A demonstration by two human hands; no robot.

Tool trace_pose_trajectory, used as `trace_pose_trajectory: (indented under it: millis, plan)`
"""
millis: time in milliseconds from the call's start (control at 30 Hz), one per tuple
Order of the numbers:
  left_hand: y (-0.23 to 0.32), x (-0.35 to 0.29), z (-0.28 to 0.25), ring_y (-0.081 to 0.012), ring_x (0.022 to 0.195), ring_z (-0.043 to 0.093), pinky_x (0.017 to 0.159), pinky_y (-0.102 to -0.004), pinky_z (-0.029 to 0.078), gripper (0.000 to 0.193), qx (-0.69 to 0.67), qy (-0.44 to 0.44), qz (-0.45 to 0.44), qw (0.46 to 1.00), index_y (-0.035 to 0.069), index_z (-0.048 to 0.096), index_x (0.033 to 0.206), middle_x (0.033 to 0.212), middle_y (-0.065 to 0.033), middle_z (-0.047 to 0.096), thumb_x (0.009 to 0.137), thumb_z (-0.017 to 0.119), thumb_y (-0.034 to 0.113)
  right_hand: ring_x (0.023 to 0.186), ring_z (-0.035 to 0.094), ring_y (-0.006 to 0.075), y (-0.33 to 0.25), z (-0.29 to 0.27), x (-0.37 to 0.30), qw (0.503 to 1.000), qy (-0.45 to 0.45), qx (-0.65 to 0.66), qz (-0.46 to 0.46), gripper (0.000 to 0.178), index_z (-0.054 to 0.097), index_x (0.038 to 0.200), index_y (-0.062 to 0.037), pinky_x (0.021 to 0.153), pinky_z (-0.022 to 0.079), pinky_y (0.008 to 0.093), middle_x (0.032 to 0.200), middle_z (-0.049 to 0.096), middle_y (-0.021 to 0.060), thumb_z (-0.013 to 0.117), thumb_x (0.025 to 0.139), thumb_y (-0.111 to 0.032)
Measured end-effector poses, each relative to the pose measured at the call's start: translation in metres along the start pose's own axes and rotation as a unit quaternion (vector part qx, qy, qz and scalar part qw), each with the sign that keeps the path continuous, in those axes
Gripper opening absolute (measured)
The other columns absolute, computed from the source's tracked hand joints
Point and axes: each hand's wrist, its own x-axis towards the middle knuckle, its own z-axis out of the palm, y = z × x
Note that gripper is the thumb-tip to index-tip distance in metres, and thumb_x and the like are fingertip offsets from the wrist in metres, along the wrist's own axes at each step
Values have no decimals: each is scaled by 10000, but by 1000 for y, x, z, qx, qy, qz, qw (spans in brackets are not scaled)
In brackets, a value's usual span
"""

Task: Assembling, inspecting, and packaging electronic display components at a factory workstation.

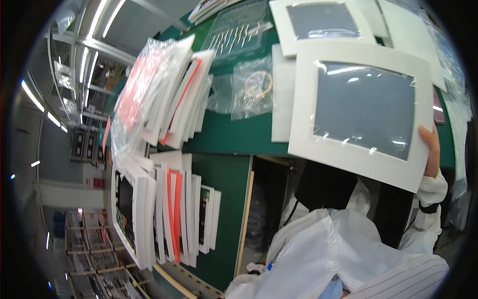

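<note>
My right hand (pixel 431 144) grips a white panel frame with a grey screen (pixel 366 112) by its right edge. The thumb shows at that edge; the fingers behind it are hidden. The panel is tilted, its screen side facing me, above the front edge of the green-topped table (pixel 219 137). Behind it lies a second white-framed screen panel (pixel 326 21), partly covered. A flat white piece (pixel 282 99) shows beside the held panel's left edge. My left hand is out of sight.
At the left, white panels stand in a row with red sheets, under clear plastic wrap (pixel 134 94). More panels (pixel 174 214) stand nearer. A clear bag with a coiled cable (pixel 256 88) and a clear tray of small parts (pixel 236 37) lie on the table. Shelves (pixel 94 249) stand beyond.
</note>
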Motion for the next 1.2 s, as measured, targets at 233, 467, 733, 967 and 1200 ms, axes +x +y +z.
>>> trace_pose_trajectory:
  millis: [233, 467, 733, 967, 1200]
  plan:
    - [23, -32, 7, -330, 901, 605, 770, -395, 477, 211, -44, 18, -76, 996, 45, 647, 923, 918, -189, 635, 742, 564, 115, 838, 608, 174, 4, -12, 10, 988, 12, 46, 147, 408, 487, 1138, 5, 732, 497, 255, 963, 599, 135, 526, 873, -304]
    - [36, -36, 3, -320, 902, 607, 768, -386, 479, 212, -60, 2, -85, 995, 44, 645, 933, 923, -183, 637, 747, 565, 109, 812, 614, 154, -8, -24, 27, 990, 31, 8, 136, 368, 515, 1126, -5, 725, 488, 231, 980, 618, 101, 486, 910, -302]
    - [42, -38, -1, -309, 904, 609, 765, -375, 481, 215, -51, -16, -96, 994, 42, 643, 944, 930, -177, 639, 752, 567, 102, 811, 615, 136, -3, -28, 36, 984, 66, -19, 162, 372, 557, 1076, -25, 728, 480, 214, 952, 628, 94, 528, 880, -340]
    - [47, -30, -13, -299, 906, 611, 763, -366, 483, 217, -41, -18, -82, 996, 41, 641, 954, 935, -172, 640, 757, 568, 97, 786, 608, 123, 2, -1, 41, 984, 73, -90, 135, 330, 569, 1010, -38, 714, 472, 215, 884, 620, 68, 551, 870, -336]
    - [45, -16, -19, -289, 908, 613, 761, -357, 484, 220, -28, -21, -66, 997, 39, 638, 964, 940, -167, 642, 762, 569, 91, 807, 615, 163, -9, 16, 36, 989, 10, 10, 146, 317, 521, 1057, -3, 734, 503, 273, 901, 615, 122, 540, 875, -261]
